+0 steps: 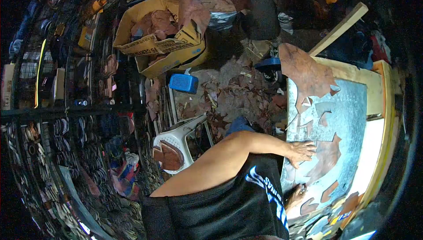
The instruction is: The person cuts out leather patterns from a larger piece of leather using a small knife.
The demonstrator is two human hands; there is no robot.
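Note:
My left hand (302, 152) lies flat with fingers spread at the near edge of a pale, worn work board (352, 103). Its fingertips reach toward a brown leather piece (325, 158) with a jagged outline. Lower down, my right hand (295, 197) is partly hidden by my black shirt. Its fingers look curled together beside that leather, and I cannot make out what is in them. Small leather offcuts (329, 190) lie around it. A larger brown leather sheet (304, 68) hangs over the board's upper corner.
A cardboard box (163, 46) full of brown scraps stands at the top, near a blue plastic basket (183, 83). Leather scraps litter the floor (240, 92). A white plastic chair (187, 136) stands behind my arm. Crammed shelves (70, 112) line the left. A wooden bar (339, 28) juts from the table.

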